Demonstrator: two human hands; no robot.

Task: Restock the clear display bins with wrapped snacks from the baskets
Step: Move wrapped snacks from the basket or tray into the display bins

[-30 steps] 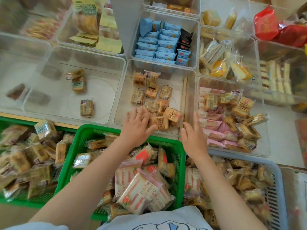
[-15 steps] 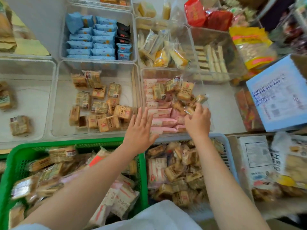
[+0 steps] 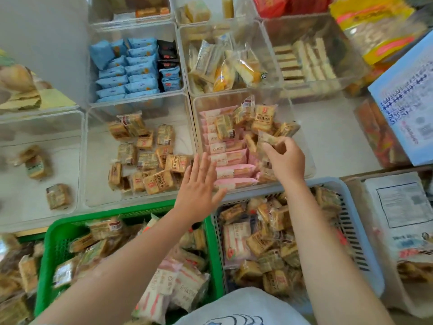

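Your right hand (image 3: 284, 158) pinches a tan wrapped snack (image 3: 266, 139) over the pink-packet bin (image 3: 304, 146); your left hand (image 3: 199, 186) hovers beside it, fingers straight, spread wide.

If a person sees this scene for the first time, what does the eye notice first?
Probably the right hand, pinching a brown wrapped snack over the clear bin of pink packets. Next, the open left hand beside it, and the bright green basket at lower left.
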